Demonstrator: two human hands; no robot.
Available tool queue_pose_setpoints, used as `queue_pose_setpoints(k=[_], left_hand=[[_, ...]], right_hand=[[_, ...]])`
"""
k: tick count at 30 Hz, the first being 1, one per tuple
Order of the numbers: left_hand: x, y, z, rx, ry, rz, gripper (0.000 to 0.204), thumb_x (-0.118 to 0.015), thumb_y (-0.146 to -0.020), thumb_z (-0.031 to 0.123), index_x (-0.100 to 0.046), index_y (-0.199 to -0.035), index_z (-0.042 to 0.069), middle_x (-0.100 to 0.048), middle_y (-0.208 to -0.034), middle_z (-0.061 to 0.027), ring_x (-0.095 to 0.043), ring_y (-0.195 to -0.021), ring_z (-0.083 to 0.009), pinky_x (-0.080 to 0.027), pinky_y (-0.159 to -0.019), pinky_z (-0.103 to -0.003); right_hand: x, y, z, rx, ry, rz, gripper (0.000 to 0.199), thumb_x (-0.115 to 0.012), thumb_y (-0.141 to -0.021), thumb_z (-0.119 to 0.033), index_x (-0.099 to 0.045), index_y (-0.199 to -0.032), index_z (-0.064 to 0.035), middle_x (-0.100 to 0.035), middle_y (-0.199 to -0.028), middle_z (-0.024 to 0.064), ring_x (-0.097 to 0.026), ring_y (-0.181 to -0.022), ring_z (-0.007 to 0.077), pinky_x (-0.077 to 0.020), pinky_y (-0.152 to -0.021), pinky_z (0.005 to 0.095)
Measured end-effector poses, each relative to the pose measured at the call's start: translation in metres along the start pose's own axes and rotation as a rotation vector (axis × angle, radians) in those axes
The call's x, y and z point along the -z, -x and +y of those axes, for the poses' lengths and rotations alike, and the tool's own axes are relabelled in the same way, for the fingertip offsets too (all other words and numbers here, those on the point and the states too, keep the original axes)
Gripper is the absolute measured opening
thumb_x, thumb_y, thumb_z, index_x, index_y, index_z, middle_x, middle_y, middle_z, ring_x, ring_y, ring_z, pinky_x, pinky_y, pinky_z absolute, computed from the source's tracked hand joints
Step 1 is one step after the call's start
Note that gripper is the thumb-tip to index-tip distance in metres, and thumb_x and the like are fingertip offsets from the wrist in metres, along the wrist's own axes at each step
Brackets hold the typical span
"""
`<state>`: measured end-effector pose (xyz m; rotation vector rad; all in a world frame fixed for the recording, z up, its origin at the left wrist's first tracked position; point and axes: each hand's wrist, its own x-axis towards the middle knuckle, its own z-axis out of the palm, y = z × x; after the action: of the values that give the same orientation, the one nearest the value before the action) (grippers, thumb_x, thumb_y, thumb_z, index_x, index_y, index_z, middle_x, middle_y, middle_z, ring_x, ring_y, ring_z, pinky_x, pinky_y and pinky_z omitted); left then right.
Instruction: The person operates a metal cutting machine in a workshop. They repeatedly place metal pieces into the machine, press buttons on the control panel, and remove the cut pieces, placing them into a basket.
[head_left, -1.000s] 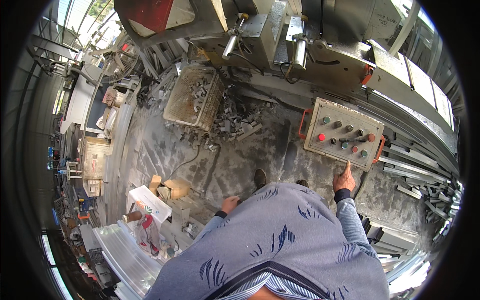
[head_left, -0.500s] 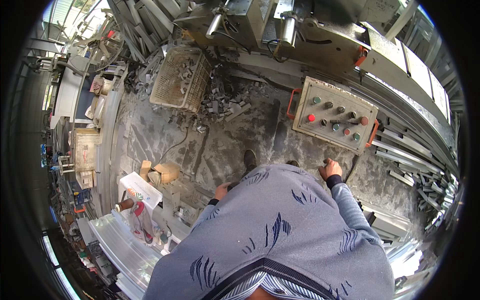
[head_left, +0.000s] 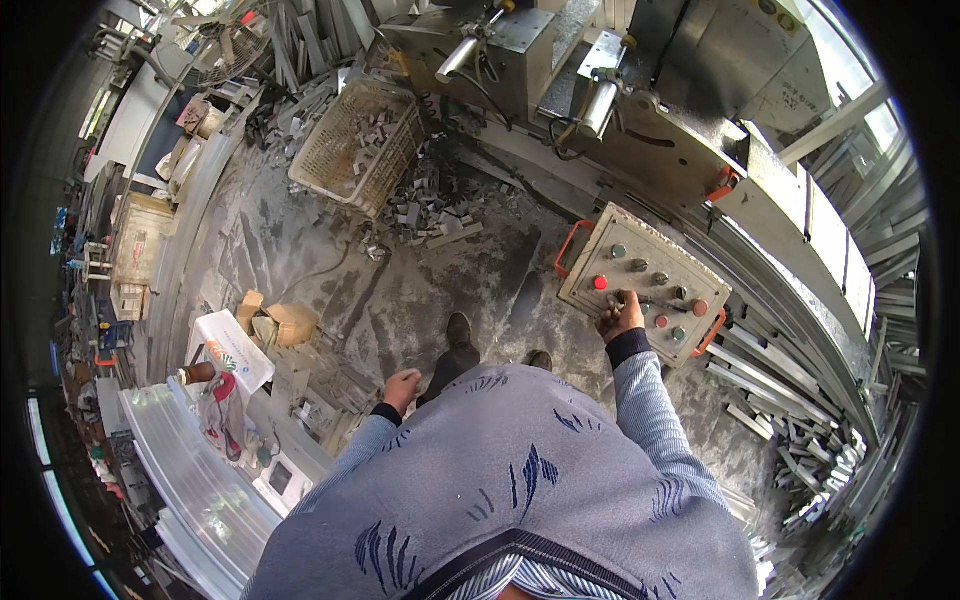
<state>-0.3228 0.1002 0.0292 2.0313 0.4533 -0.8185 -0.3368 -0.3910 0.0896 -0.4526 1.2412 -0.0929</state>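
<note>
Fingers of the right hand (head_left: 622, 318) pinch a knob on the grey control panel (head_left: 645, 282), right of centre in the frame. Left hand (head_left: 402, 389) hangs loosely curled, holding nothing, low centre above the dusty floor (head_left: 400, 290).

control panels (head_left: 645, 283): 1 | wire baskets (head_left: 356, 146): 1 | hands: 2 | shoes: 2

head view – worn on the person's head, fisheye, faces steeply down | near: own torso, sleeves | farther: floor (head_left: 420, 300), control panel (head_left: 645, 285) – edges bend at rim
</note>
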Motion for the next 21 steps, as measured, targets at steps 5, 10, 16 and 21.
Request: queue_pose_setpoints(k=[5,10,16,21], left_hand=[[0.008,-0.004,-0.004,0.018,0.044,0.021,0.027,-0.061,-0.084,0.021,-0.064,-0.104,0.003,-0.063,-0.083,-0.0062,-0.057,-0.065,-0.0148,-0.045,-0.054,-0.029],[0.037,-0.053,-0.042,-0.055,0.015,-0.054,0.029,-0.06,-0.084,0.022,-0.063,-0.104,0.002,-0.064,-0.083,-0.008,-0.059,-0.069,-0.0167,-0.046,-0.056,-0.03],[0.084,-0.106,-0.025,0.19,0.177,-0.077,0.026,-0.057,-0.087,0.021,-0.062,-0.103,0.001,-0.062,-0.09,-0.0066,-0.058,-0.074,-0.0173,-0.047,-0.06,-0.032],[0.129,-0.14,0.01,0.064,0.227,0.13,0.024,-0.061,-0.081,0.019,-0.066,-0.096,0.0,-0.067,-0.082,-0.0079,-0.062,-0.069,-0.0182,-0.049,-0.061,-0.031]], right_hand=[[0.01,-0.008,-0.004,0.006,0.018,-0.032,0.019,-0.061,-0.08,-0.028,-0.054,-0.066,-0.0155,-0.047,-0.053,-0.0065,-0.042,-0.043,0.0089,-0.0374,-0.041,0.0242],[-0.001,0.005,0.0,0.002,0.076,0.112,0.02,-0.062,-0.076,-0.03,-0.051,-0.065,-0.0153,-0.049,-0.054,-0.005,-0.043,-0.043,0.0109,-0.0377,-0.043,0.0248],[-0.065,0.047,0.02,0.025,0.208,-0.065,0.017,-0.056,-0.081,-0.025,-0.052,-0.071,-0.0115,-0.04,-0.049,-0.0049,-0.035,-0.04,0.0124,-0.0305,-0.041,0.0268],[-0.166,0.074,0.006,0.347,0.475,-0.148,0.013,-0.057,-0.082,-0.021,-0.054,-0.079,-0.0089,-0.045,-0.057,-0.0028,-0.041,-0.044,0.0095,-0.0376,-0.042,0.0274]])
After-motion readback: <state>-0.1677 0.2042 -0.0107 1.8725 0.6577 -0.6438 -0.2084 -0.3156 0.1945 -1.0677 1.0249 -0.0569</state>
